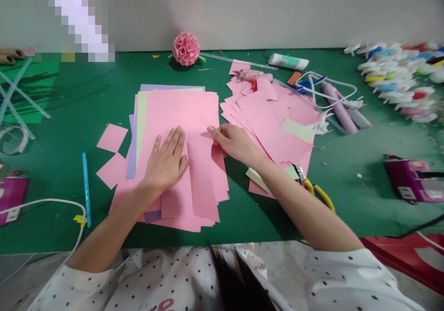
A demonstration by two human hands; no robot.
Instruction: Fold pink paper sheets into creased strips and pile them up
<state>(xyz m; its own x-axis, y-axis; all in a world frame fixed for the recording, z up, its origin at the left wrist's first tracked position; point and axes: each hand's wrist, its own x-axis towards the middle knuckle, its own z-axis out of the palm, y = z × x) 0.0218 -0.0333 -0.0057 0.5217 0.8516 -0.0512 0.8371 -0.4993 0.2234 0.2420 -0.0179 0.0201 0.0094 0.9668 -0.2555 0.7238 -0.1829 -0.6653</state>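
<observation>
A stack of pink paper sheets [173,112], with purple and pale green sheets under it, lies on the green table [83,98]. My left hand [166,161] rests flat on the stack, fingers stretched out. My right hand [231,141] pinches the top edge of a narrow pink paper strip [201,172] that lies lengthwise over the stack, right beside the left hand. A heap of cut pink pieces [274,112] lies just to the right of the right hand.
Two small pink squares [111,137] and a blue pen [85,181] lie left of the stack. Yellow-handled scissors [317,192], a glue stick [287,61], a pink paper ball [186,48], purple tubes [340,110], a purple device [411,179] and paper pinwheels [398,77] are around.
</observation>
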